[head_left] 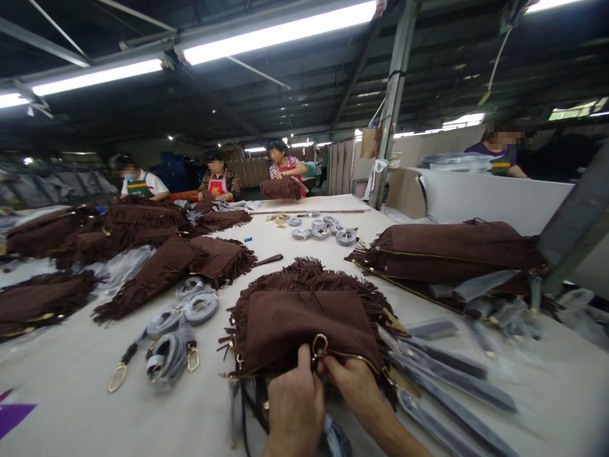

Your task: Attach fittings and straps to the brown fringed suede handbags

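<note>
Near my worktable's edge, left hand and right hand pinch the gold clasp, likely the surest hold on this soft-looking fringed handbag.

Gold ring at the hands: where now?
Head view, lower middle, slightly right: the gold ring is between left hand and right hand, against the brown bag.

This was a factory workshop: tube lights hung across the frame's top, aproned workers appeared at upper centre, and many brown fringed bags lay about the surface.
</note>
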{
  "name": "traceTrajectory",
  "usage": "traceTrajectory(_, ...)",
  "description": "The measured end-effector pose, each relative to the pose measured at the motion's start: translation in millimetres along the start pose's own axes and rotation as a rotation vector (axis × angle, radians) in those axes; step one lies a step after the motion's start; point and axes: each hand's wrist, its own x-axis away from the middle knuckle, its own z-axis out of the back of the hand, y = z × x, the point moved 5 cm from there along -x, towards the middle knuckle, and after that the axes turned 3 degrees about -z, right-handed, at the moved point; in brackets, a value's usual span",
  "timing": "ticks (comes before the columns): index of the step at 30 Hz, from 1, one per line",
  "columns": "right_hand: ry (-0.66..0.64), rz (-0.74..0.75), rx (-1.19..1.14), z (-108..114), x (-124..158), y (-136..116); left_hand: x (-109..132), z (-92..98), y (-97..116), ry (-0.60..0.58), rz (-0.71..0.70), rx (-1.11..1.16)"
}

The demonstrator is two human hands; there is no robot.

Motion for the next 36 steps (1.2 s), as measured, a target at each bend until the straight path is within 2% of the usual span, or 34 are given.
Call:
traceTrajectory(2,-0.015,-0.005,0.019,0.6,-0.6,3.2,1.9,1.5,1.1,0.018,-0.067,0.038)
traceTrajectory(6,-0.026,-0.01,0.049,2.9,0.5,7.0,5.8,6.4,-3.3,0.074,-0.255,0.257)
traceTrajectory(11,-0.075,-0.002,0.091,1.2,0.2,10.2,4.3,17.2,-12.2,0.075,-0.353,0.39)
traceTrajectory(14,-0.106,-0.001,0.104,-0.4,-1.7,14.1,1.2,24.7,-11.4,0.032,-0.434,0.424)
traceTrajectory(16,-0.127,-0.001,0.113,-0.5,-2.5,15.5,-1.5,26.6,-10.2,0.007,-0.478,0.404)
traceTrajectory(18,-0.141,0.014,0.146,1.3,-2.0,13.8,-4.6,26.3,-10.5,0.037,-0.484,0.292)
traceTrajectory(20,-0.132,0.112,0.194,5.9,0.4,6.1,-7.3,26.4,-13.0,0.117,-0.452,0.162)
traceTrajectory(22,-0.117,0.273,0.247,11.7,4.9,-4.6,-8.9,29.6,-17.1,0.209,-0.409,0.131)
traceTrajectory(24,-0.139,0.418,0.3,16.3,9.9,-12.7,-9.7,35.5,-22.2,0.27,-0.378,0.242)
traceTrajectory(26,-0.158,0.528,0.354,21.8,13.4,-18.1,-10.8,41.8,-27.3,0.282,-0.356,0.426)
traceTrajectory(30,-0.158,0.706,0.386,35.7,19.3,-31.9,-15.2,47.5,-31.5,0.181,-0.303,0.851)
traceTrajectory(33,-0.201,0.702,0.242,44.5,23.6,-41.3,-17.6,47.4,-26.0,0.09,-0.262,1.152)
traceTrajectory(36,-0.299,0.556,-0.077,49.3,25.5,-44.1,-17.4,44.9,-12.1,-0.007,-0.259,1.442)
